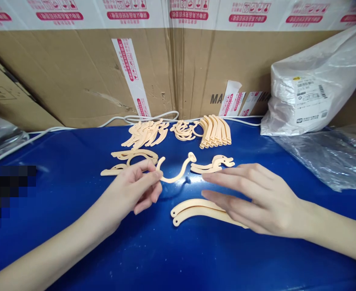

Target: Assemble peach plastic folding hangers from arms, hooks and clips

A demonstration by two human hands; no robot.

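Observation:
My left hand (141, 186) pinches one end of a cream plastic hook (175, 178), curved like an S with a round knob at its far end, held above the blue table. My right hand (256, 198) is apart from the hook, fingers stretched out, over a pair of long curved cream hanger arms (202, 212) lying on the table. Part of that pair is hidden under the hand. Just beyond my right fingertips lie small curved cream pieces (212, 163). Behind my left hand rest more cream pieces (135, 154), partly covered by it.
At the back are a pile of curved cream pieces (146, 133), a heap of hooks (184, 130) and a row of hanger arms (215, 131). A white cable (117, 119) runs along cardboard boxes (89, 72). A plastic-wrapped parcel (305, 93) and clear plastic (326, 157) lie right.

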